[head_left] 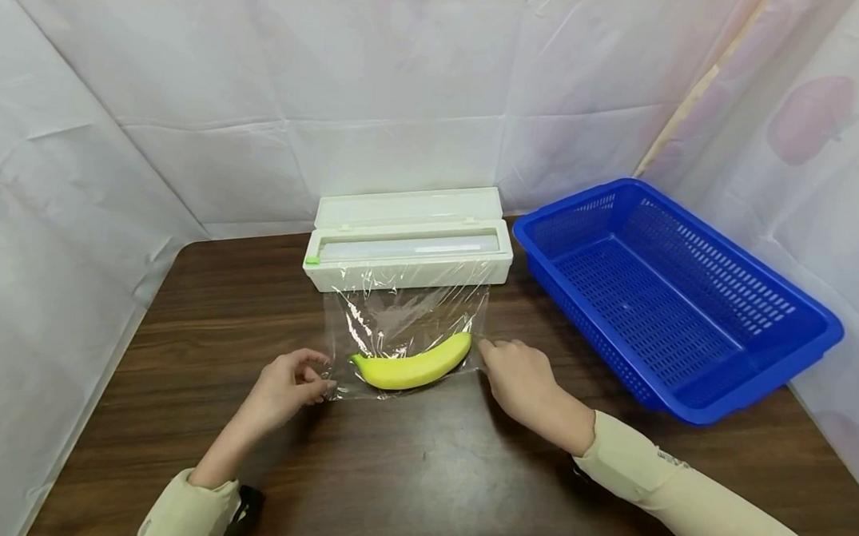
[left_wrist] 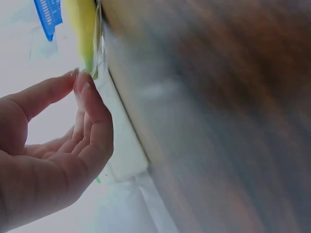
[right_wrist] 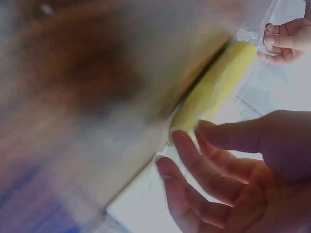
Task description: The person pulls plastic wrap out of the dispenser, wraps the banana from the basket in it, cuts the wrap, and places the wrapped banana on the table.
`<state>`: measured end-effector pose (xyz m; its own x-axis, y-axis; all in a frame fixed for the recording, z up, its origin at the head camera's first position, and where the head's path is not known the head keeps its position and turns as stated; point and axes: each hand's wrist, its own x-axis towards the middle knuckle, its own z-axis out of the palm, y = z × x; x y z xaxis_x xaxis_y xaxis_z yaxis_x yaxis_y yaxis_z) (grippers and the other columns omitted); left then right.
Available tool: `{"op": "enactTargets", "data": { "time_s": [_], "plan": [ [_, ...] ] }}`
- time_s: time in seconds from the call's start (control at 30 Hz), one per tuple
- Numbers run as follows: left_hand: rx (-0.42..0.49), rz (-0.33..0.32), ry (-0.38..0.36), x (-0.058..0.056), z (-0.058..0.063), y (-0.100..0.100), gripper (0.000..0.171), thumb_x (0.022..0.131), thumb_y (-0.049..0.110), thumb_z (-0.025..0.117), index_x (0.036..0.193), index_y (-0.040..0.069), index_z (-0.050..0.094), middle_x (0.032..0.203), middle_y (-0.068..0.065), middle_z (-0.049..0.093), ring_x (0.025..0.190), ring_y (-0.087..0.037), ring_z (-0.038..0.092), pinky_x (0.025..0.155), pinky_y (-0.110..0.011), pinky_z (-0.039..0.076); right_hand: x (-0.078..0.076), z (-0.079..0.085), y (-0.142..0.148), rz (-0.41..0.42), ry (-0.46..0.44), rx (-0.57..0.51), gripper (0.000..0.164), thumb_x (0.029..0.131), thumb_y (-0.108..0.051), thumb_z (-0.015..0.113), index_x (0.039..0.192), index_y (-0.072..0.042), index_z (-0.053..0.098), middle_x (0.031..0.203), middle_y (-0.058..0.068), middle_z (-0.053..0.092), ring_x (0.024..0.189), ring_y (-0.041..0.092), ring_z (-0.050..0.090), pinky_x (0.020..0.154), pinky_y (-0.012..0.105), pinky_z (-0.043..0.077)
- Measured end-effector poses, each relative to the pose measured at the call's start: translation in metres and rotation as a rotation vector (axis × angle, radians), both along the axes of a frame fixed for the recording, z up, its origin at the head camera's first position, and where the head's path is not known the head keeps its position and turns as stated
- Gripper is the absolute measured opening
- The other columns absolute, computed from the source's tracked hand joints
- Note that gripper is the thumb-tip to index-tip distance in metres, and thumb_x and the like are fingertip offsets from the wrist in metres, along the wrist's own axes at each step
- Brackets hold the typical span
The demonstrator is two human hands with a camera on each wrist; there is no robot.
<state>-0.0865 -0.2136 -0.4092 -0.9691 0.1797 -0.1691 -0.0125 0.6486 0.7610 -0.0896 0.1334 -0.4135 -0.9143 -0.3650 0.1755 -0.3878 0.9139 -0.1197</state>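
A yellow banana [head_left: 414, 370] lies on a sheet of clear cling film [head_left: 377, 318], its green stem pointing left. The film runs forward from a white dispenser box [head_left: 408, 272] whose lid stands raised at the back. At the film's near left corner, my left hand [head_left: 291, 386] pinches the edge between thumb and fingertips, close to the stem in the left wrist view. My right hand [head_left: 525, 382] pinches the film's right edge beside the banana's other end. In the right wrist view, its thumb and index fingertips come together near that end, with the other fingers loosely bent.
A blue perforated plastic basket [head_left: 565, 286] stands on the right of the dark wooden table [head_left: 420, 491]. A small green slider [head_left: 312, 260] sits at the left end of the dispenser. Pale sheeting [head_left: 401, 83] hangs behind and along both sides.
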Motion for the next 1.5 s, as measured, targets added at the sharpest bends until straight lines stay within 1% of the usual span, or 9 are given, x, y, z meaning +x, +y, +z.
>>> {"op": "enactTargets", "data": {
  "time_s": [0.1, 0.2, 0.43, 0.67, 0.77, 1.0, 1.27, 1.37, 1.5],
  "plan": [
    [-0.03, 0.024, 0.073, -0.002, 0.004, 0.005, 0.042, 0.093, 0.006, 0.079, 0.131, -0.005, 0.065, 0.08, -0.005, 0.075, 0.068, -0.014, 0.067, 0.061, -0.025, 0.05, -0.003, 0.004, -0.004, 0.03, 0.112, -0.033, 0.018, 0.094, -0.009, 0.078, 0.086, -0.007, 0.063, 0.075, 0.009, 0.071, 0.063, 0.031, 0.063, 0.05, 0.045, 0.053],
    [-0.036, 0.033, 0.127, -0.005, 0.007, 0.012, 0.042, 0.094, 0.006, 0.078, 0.132, -0.003, 0.065, 0.08, -0.004, 0.074, 0.068, -0.012, 0.066, 0.062, -0.024, 0.05, -0.007, 0.008, -0.009, 0.057, 0.164, -0.052, 0.025, 0.096, -0.011, 0.077, 0.08, -0.009, 0.057, 0.071, 0.007, 0.068, 0.06, 0.03, 0.059, 0.049, 0.041, 0.049],
    [0.017, 0.04, 0.239, -0.016, 0.01, 0.033, 0.033, 0.094, 0.003, 0.078, 0.125, -0.003, 0.069, 0.082, -0.007, 0.075, 0.071, -0.014, 0.066, 0.061, -0.022, 0.048, -0.015, 0.01, -0.021, 0.112, 0.163, -0.045, 0.014, 0.096, -0.008, 0.074, 0.088, -0.009, 0.063, 0.08, 0.007, 0.071, 0.069, 0.03, 0.064, 0.055, 0.043, 0.053],
    [0.004, 0.022, 0.361, -0.027, 0.004, 0.052, 0.027, 0.09, -0.003, 0.079, 0.116, -0.002, 0.072, 0.082, -0.008, 0.074, 0.075, -0.02, 0.071, 0.07, -0.026, 0.057, -0.023, 0.001, -0.024, 0.18, 0.271, -0.059, 0.01, 0.092, -0.007, 0.077, 0.092, -0.007, 0.066, 0.085, 0.009, 0.074, 0.073, 0.031, 0.067, 0.058, 0.043, 0.055],
    [0.002, -0.028, 0.376, -0.029, 0.0, 0.057, 0.028, 0.09, -0.005, 0.078, 0.117, -0.003, 0.072, 0.084, -0.008, 0.076, 0.078, -0.021, 0.072, 0.072, -0.031, 0.061, -0.027, -0.002, -0.024, 0.219, 0.284, -0.077, 0.01, 0.091, -0.006, 0.077, 0.091, -0.007, 0.067, 0.085, 0.008, 0.073, 0.074, 0.03, 0.067, 0.061, 0.042, 0.056],
    [-0.024, -0.211, 0.378, -0.03, -0.009, 0.059, 0.022, 0.091, -0.01, 0.073, 0.111, -0.002, 0.071, 0.091, -0.011, 0.078, 0.085, -0.027, 0.076, 0.076, -0.04, 0.063, -0.032, -0.01, -0.022, 0.306, 0.264, -0.09, 0.009, 0.091, -0.005, 0.078, 0.097, -0.008, 0.072, 0.093, 0.006, 0.074, 0.083, 0.028, 0.069, 0.073, 0.039, 0.06],
    [-0.051, -0.33, 0.431, -0.028, -0.013, 0.053, 0.024, 0.09, -0.008, 0.077, 0.113, -0.003, 0.071, 0.104, -0.015, 0.078, 0.093, -0.028, 0.076, 0.083, -0.044, 0.063, -0.036, -0.016, -0.016, 0.422, 0.266, -0.105, 0.008, 0.095, -0.006, 0.076, 0.101, -0.004, 0.071, 0.096, 0.008, 0.072, 0.087, 0.025, 0.07, 0.076, 0.037, 0.059],
    [-0.061, -0.385, 0.441, -0.028, -0.014, 0.048, 0.033, 0.087, -0.001, 0.085, 0.116, -0.002, 0.071, 0.11, -0.014, 0.078, 0.097, -0.026, 0.075, 0.084, -0.043, 0.063, -0.039, -0.015, -0.012, 0.479, 0.216, -0.107, 0.02, 0.097, -0.019, 0.079, 0.103, -0.002, 0.069, 0.097, 0.008, 0.07, 0.088, 0.024, 0.07, 0.077, 0.037, 0.059],
    [-0.087, -0.448, 0.437, -0.028, -0.014, 0.042, 0.05, 0.079, 0.005, 0.094, 0.123, -0.001, 0.07, 0.119, -0.011, 0.076, 0.105, -0.025, 0.072, 0.089, -0.045, 0.061, -0.042, -0.014, -0.006, 0.518, 0.153, -0.101, 0.037, 0.088, -0.026, 0.088, 0.109, -0.003, 0.069, 0.102, 0.008, 0.07, 0.094, 0.024, 0.07, 0.084, 0.039, 0.058]
  ]
}}
